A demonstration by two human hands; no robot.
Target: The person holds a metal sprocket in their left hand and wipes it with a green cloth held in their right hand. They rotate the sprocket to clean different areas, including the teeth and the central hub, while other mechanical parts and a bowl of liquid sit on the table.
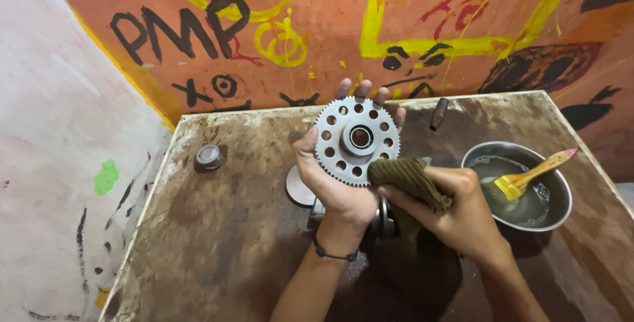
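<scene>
While the left hand (343,183) grips a sprocket (357,140), the right hand (456,213) pinches a cloth (406,178) over the stained, perhaps wet, table (218,236)

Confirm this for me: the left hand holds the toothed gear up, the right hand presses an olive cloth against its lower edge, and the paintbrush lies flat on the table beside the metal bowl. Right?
Not quite. The paintbrush is not on the table; it rests inside the metal bowl, bristles in the liquid, handle over the rim, as the head view shows. The rest holds: left hand holds the toothed gear up, and right hand presses the olive cloth to its lower edge.
</scene>
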